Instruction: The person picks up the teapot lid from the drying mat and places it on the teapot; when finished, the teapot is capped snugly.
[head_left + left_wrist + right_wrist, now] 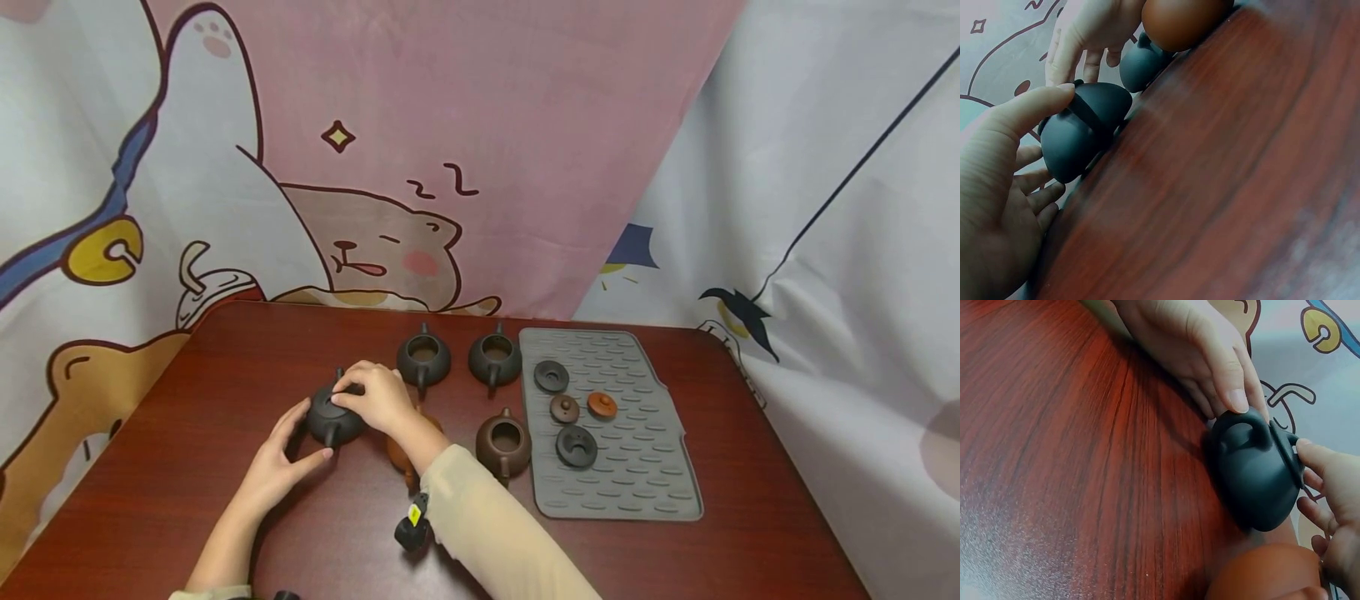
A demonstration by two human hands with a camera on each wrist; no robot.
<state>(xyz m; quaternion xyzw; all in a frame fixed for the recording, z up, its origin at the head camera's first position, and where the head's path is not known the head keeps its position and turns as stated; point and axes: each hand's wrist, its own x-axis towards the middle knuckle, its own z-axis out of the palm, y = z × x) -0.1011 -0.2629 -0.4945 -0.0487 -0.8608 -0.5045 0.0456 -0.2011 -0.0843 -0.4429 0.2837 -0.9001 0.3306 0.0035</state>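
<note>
A black clay teapot [327,423] stands on the table at the left, its handle toward the near side and its spout pointing away. My left hand [272,468] holds it from the left, the thumb on the handle in the right wrist view and the fingers around the far side of the body. From the right, my right hand [378,398] pinches the knob of the dark lid [1286,456], which sits over the pot's mouth. Beneath my right forearm an orange-brown teapot [1185,22] is partly hidden.
Two dark lidless teapots, one at the back centre [423,361] and another to its right [495,360], stand behind a brown open teapot [503,447]. A grey mat [645,450] at the right bears two dark lids [576,447], a brown lid [565,409] and an orange lid [602,406].
</note>
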